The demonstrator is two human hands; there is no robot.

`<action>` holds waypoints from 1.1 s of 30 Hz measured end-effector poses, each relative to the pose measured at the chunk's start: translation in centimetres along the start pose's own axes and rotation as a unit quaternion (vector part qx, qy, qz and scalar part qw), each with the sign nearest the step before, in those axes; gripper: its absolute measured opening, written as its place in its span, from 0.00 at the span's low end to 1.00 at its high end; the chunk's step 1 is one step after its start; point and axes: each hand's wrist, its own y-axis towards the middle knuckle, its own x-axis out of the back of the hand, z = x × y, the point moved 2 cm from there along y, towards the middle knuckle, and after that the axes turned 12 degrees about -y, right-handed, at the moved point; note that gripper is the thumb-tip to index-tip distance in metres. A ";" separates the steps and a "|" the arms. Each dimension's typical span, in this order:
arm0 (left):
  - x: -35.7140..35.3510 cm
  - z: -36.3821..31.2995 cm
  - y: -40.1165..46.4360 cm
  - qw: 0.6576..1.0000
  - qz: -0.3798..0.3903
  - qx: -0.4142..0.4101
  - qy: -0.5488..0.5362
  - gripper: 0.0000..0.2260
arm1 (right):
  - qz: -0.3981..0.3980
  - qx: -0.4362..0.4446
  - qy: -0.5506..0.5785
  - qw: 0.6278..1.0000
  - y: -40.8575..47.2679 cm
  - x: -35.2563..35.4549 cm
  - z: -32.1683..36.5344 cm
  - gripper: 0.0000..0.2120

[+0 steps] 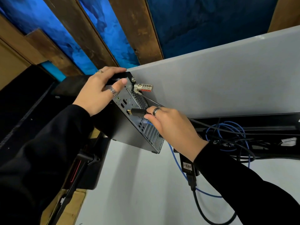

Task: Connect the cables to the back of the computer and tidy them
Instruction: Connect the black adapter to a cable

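Observation:
A small black computer (125,127) stands on the white desk with its rear port panel (138,109) turned toward me. My left hand (100,93) grips the top corner of the case. My right hand (172,125) pinches a black cable plug (136,112) with a gold tip, held right at the ports in the middle of the panel. A blue network cable (177,163) runs down from the lower ports, behind my right wrist. A silver combination lock (143,88) with a steel wire hangs at the panel's top corner.
A grey partition (219,75) stands just behind the computer. A black cable tray (259,127) on the right holds tangled black and blue cables. A black adapter with a barcode label (188,166) lies on the white desk (138,184). A black monitor back (21,111) fills the left.

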 end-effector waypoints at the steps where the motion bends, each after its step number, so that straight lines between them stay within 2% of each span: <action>1: -0.1 0.1 0.0 1.000 -0.001 -0.003 0.005 0.20 | -0.005 0.003 0.000 1.000 0.0 0.0 0.0 0.15; 7: -0.6 0.6 0.0 0.999 -0.030 -0.008 0.024 0.20 | 0.000 0.008 0.000 1.000 0.2 -0.2 -0.1 0.15; 16: -0.9 0.5 -0.1 0.998 -0.060 -0.003 0.023 0.20 | -0.022 0.053 -0.067 0.996 0.2 -0.2 -0.2 0.14; 23: -1.0 0.4 -0.2 0.997 -0.074 0.004 0.028 0.19 | -0.026 0.034 -0.114 0.993 0.6 -0.7 0.4 0.11; 28: -1.1 0.3 -0.1 0.996 -0.080 0.001 0.039 0.18 | -0.079 0.033 -0.135 0.987 0.8 -0.8 1.1 0.08; 33: -1.2 0.4 0.1 0.995 -0.082 -0.006 0.050 0.17 | -0.094 0.035 -0.136 0.986 0.9 -1.1 1.0 0.08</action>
